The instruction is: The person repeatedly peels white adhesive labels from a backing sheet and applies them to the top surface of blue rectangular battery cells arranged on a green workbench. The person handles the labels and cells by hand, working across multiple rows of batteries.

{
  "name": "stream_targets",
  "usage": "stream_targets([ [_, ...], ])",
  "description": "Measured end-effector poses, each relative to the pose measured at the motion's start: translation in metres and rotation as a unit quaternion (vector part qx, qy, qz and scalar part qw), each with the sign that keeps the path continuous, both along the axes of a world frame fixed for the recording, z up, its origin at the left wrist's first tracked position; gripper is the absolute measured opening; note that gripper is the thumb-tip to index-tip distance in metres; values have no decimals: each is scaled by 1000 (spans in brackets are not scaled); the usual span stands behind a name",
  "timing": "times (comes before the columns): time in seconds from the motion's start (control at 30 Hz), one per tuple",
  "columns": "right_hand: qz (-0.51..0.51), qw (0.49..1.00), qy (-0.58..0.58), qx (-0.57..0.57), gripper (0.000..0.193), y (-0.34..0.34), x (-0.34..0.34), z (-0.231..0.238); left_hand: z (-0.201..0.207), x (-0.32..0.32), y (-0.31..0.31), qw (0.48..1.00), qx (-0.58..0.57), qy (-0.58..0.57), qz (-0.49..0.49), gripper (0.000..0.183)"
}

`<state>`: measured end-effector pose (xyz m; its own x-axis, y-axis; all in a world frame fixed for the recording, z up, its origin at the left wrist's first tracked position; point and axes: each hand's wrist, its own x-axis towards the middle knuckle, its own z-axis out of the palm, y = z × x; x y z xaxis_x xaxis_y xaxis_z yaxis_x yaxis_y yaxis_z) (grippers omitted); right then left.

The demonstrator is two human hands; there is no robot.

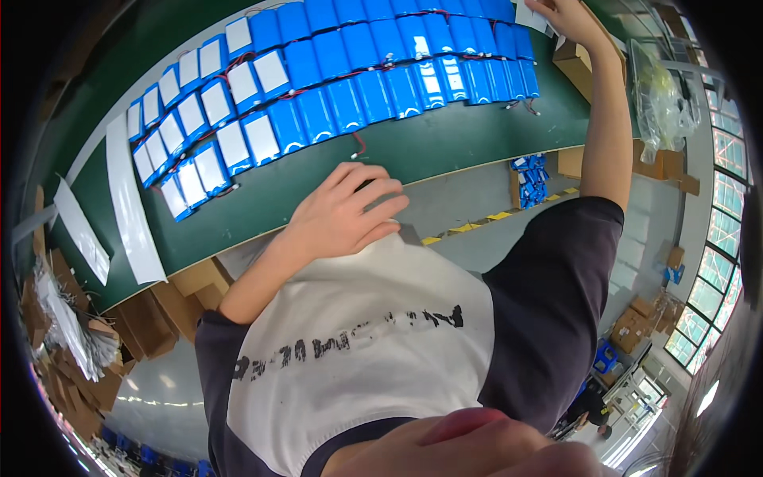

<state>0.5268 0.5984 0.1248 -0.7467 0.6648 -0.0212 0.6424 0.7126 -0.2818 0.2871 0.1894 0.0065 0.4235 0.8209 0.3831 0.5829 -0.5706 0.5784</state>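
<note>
Flat blue battery packs lie in several curved rows on the green table, with thin red and black leads between them. Toward the left, many packs carry white rectangular pads on top. My left hand is open and empty at the table's near edge, fingers apart and loosely bent, just below a loose red lead with a white connector. At the far right, my right hand reaches over a white sheet. The top edge of the view cuts off part of its fingers, so its grip is unclear.
Long white strips lie at the table's left end. A cardboard box stands by my right forearm, near a clear plastic bag. Below the table are a box of blue packs and, at left, cardboard.
</note>
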Motion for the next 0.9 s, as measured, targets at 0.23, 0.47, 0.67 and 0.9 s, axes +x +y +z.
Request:
stream_targets([
  [0.23,31,999,3,-26,13,26,1,-13,5,3,2,998,-35,38,33,46],
  [0.47,60,998,2,-33,17,40,-4,-32,0,4,1,998,-40,46,29,56],
  [0.67,43,997,-28,49,26,40,-14,-34,0,3,3,998,-39,35,34,55],
  [0.9,-17,995,99,-10,19,9,4,0,1,3,4,999,-39,21,31,54],
])
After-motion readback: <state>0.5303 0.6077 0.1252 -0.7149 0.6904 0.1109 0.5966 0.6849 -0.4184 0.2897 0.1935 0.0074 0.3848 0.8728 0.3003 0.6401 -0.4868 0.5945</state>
